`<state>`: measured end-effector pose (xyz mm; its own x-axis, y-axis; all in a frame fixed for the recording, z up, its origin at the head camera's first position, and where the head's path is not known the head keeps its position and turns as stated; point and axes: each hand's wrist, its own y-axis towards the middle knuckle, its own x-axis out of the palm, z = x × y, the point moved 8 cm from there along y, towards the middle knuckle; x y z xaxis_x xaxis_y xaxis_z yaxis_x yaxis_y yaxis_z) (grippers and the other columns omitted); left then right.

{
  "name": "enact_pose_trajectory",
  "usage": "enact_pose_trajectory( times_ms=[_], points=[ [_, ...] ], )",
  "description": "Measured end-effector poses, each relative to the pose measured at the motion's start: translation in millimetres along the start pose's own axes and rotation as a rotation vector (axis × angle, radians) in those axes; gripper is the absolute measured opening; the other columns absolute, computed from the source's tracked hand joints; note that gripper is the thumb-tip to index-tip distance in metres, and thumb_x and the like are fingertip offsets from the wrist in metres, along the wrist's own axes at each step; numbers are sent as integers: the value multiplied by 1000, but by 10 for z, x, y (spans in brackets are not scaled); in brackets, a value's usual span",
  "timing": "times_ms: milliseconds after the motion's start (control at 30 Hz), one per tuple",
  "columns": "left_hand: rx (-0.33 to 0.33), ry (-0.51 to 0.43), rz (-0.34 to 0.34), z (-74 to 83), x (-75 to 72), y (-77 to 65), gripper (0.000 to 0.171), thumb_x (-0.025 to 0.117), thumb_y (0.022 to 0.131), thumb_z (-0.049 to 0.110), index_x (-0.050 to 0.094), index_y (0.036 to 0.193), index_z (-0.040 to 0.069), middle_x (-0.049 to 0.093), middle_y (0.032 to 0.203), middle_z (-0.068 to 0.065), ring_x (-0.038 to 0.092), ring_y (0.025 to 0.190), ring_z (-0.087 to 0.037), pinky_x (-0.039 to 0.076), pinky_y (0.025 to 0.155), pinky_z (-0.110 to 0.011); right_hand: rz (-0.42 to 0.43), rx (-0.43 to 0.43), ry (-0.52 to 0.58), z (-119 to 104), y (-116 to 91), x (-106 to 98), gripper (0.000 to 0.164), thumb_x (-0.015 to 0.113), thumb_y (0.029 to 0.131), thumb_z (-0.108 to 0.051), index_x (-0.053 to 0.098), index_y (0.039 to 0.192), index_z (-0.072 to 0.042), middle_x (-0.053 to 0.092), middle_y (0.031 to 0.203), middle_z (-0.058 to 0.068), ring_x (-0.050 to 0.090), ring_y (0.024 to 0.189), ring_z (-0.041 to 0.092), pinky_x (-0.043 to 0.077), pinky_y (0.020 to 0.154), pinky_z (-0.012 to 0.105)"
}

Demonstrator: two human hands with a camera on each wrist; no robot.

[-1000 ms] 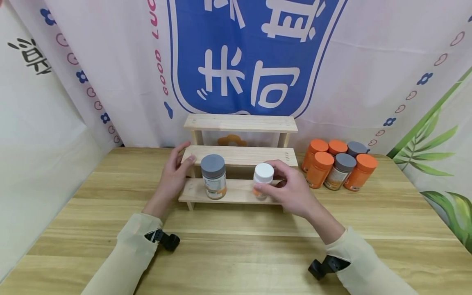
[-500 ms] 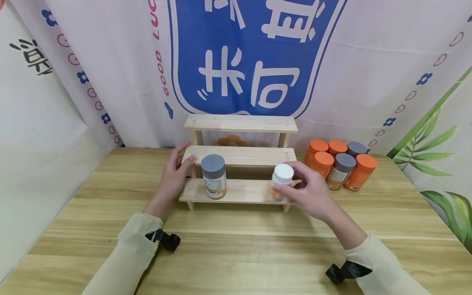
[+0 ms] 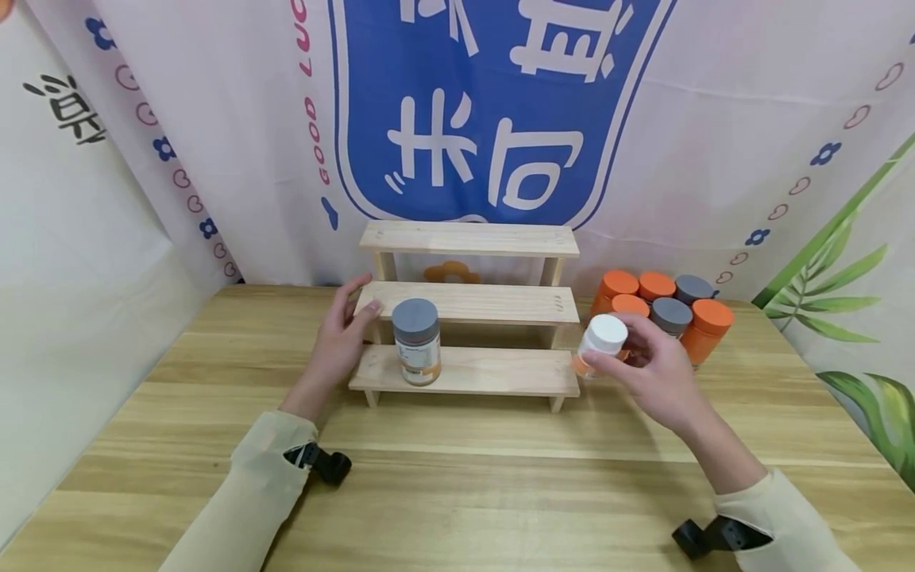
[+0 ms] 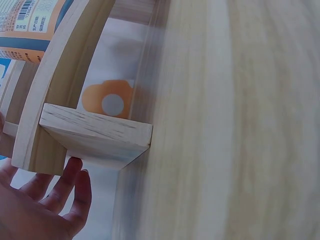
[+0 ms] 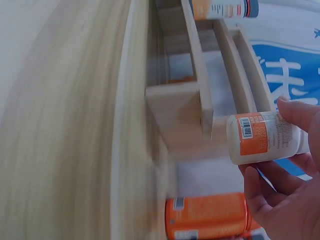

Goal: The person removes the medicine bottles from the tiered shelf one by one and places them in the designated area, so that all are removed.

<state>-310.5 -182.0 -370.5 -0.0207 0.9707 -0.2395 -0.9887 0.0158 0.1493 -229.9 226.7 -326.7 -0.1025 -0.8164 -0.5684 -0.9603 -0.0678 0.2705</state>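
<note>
My right hand [image 3: 665, 373] grips a small white-capped bottle [image 3: 603, 340] with an orange-and-white label. The bottle is off the rack, just past the right end of its lowest shelf, and tilts slightly. In the right wrist view, thumb and fingers close round the white bottle [image 5: 262, 137]. At the left end of a three-tier wooden display rack [image 3: 465, 302], my left hand [image 3: 341, 330] holds the middle shelf, thumb on its front corner. From the left wrist view, fingertips of the left hand [image 4: 47, 205] reach the rack's side support. A grey-capped jar [image 3: 417, 343] stands upright on the lowest shelf.
Several jars with orange and grey lids stand grouped right of the rack, including an orange jar [image 3: 708, 327] and a grey-lidded jar [image 3: 670, 316]. Behind the wooden table [image 3: 457, 485] hangs a printed white-and-blue cloth [image 3: 472, 119].
My right hand has carried the white bottle rightward, from above the lowest shelf to beyond its right end, close to the grouped jars. The left hand and rack have stayed put.
</note>
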Motion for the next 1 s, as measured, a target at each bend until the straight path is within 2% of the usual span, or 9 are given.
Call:
enact_pose_trajectory(
  times_ms=[200,367,500,600,667,733,900,1000],
  points=[
    [-14,-2,2,-3,-8,-11,58,50,113,31,30,167,24,52,159,-23,52,141,-35,37,120,-50,-2,62,-52,164,-43,-99,51,80,96,-35,61,138,-14,71,125,11,63,102,9,52,83,17],
    [-12,0,5,-1,-10,-9,58,50,113,31,31,167,24,51,160,-22,51,142,-35,37,120,-51,-38,120,-99,304,-65,-114,56,78,97,-41,60,142,-13,70,131,14,63,114,22,51,87,18],
    [-5,5,5,3,-2,-1,58,51,113,31,31,167,23,49,162,-22,50,145,-36,36,122,-54,-64,146,-140,393,-77,-106,59,78,97,-43,60,142,-10,68,133,17,64,119,32,52,93,29],
    [1,10,5,-5,0,8,58,51,113,31,32,167,23,49,162,-22,50,145,-37,36,123,-55,-70,151,-154,445,-76,-98,59,79,97,-41,60,142,-8,67,134,17,65,121,34,52,97,39],
    [5,9,6,-8,1,13,57,50,113,30,32,167,23,50,161,-24,50,144,-38,37,122,-55,-70,154,-158,471,-73,-97,58,79,97,-40,60,141,-7,67,134,18,65,121,35,51,98,41],
    [8,6,8,-10,1,17,57,50,113,29,32,167,22,50,160,-25,51,142,-38,37,121,-55,-69,156,-162,494,-69,-99,58,79,97,-39,60,140,-5,68,134,19,66,121,36,51,97,39],
    [12,5,14,-10,-1,19,56,50,113,27,33,166,20,51,159,-25,52,141,-38,38,120,-53,-72,172,-166,553,-65,-107,58,79,97,-38,60,140,-3,69,133,21,66,120,35,50,92,25],
    [12,9,14,-7,-3,19,56,50,113,27,33,166,20,52,158,-25,53,140,-38,39,119,-52,-76,187,-163,584,-65,-102,59,78,98,-38,59,141,-3,69,134,23,66,120,36,50,91,24]
  ],
)
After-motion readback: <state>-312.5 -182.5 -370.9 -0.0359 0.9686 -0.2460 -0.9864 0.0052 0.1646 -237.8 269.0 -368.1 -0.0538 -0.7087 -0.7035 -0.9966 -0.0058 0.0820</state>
